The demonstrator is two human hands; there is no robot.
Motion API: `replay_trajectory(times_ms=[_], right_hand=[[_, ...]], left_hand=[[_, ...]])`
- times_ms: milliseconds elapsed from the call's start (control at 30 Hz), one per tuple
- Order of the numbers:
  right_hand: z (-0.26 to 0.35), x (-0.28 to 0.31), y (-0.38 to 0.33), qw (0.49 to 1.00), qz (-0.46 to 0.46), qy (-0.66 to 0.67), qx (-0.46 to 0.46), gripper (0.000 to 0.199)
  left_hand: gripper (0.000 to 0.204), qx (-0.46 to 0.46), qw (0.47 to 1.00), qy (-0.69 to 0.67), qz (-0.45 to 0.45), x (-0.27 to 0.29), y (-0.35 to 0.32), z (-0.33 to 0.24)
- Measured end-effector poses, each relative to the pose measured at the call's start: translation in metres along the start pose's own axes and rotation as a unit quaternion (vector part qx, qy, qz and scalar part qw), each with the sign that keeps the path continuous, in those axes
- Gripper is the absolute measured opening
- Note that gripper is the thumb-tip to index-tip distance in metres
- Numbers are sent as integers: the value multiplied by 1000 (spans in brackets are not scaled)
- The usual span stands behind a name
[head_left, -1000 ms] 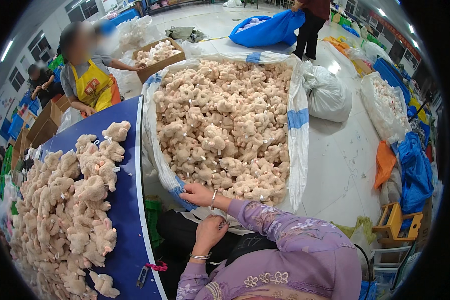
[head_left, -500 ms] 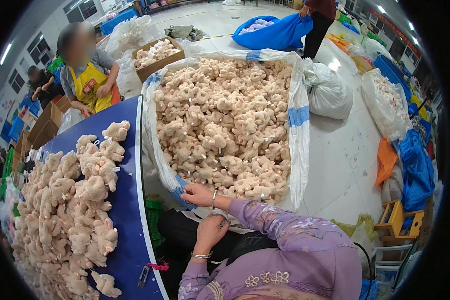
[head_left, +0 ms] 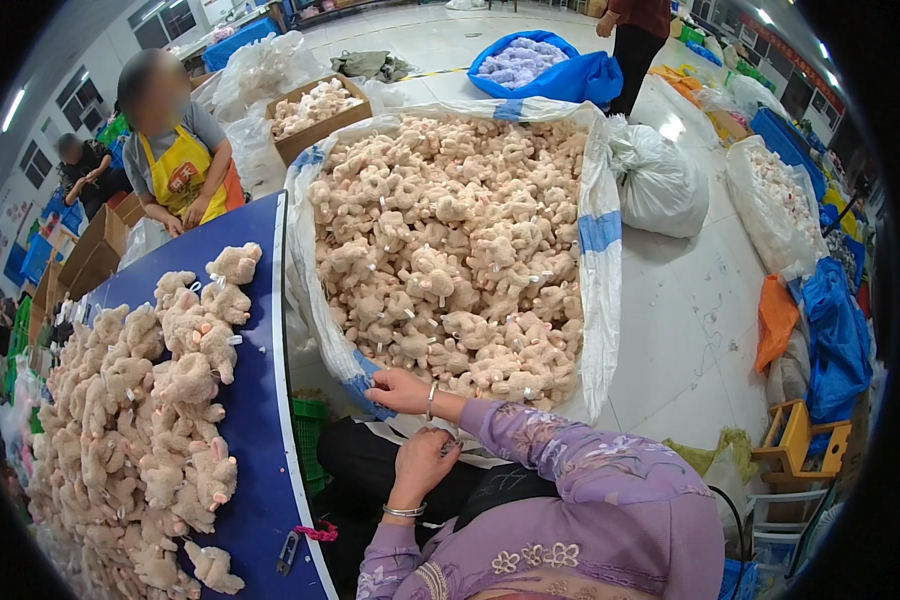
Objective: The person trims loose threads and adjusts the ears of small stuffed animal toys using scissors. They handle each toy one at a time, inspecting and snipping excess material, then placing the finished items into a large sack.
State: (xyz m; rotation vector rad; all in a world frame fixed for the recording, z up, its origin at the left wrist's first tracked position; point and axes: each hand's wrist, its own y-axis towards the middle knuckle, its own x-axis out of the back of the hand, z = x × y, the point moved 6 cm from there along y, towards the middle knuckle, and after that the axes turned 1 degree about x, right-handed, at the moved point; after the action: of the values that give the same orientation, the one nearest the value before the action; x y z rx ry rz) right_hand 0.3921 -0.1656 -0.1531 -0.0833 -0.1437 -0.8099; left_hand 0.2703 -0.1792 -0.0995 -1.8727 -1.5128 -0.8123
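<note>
A large white woven sack with blue stripes stands open in front of me, heaped with beige plush toys that carry small white tags. My right hand is at the sack's near left corner, its fingers curled over the blue-striped rim. Close to my lap, my left hand is closed, palm turned inward. Something small and dark shows by its fingertips, too hidden to name. White cloth or strap lies under both hands.
Many plush toys cover the blue table at my left, with thread snips on a pink cord near its edge. A green crate sits below. Beyond are a carton, a tied white bag, a blue sack and co-workers.
The person at the far side has let go of the blue sack, whose rim has dropped, showing more lilac contents. The co-worker in the yellow apron has shifted their arms. My hands stay put.
</note>
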Motion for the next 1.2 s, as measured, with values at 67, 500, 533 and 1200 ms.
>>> replay_trajectory(times_ms=[67, 500, 533, 1200], right_hand=[[-2, 1, -1, 1000, -1, -5, -7, 30], [-23, 3, 0, 1000, -20, -5, 14, 30], [-26, 0, 1, 999, -12, 29, 7, 31], [-36, -9, 1, 998, 1, 51, -27, 29]], left_hand=[[18, 2, 1000, 0, 2, 0, 1, 0], [21, -15, 1000, -6, 12, -2, -1, 3], [23, -24, 1000, 2, 8, -3, -1, 3], [20, -15, 1000, -17, -4, -3, -4, 8]])
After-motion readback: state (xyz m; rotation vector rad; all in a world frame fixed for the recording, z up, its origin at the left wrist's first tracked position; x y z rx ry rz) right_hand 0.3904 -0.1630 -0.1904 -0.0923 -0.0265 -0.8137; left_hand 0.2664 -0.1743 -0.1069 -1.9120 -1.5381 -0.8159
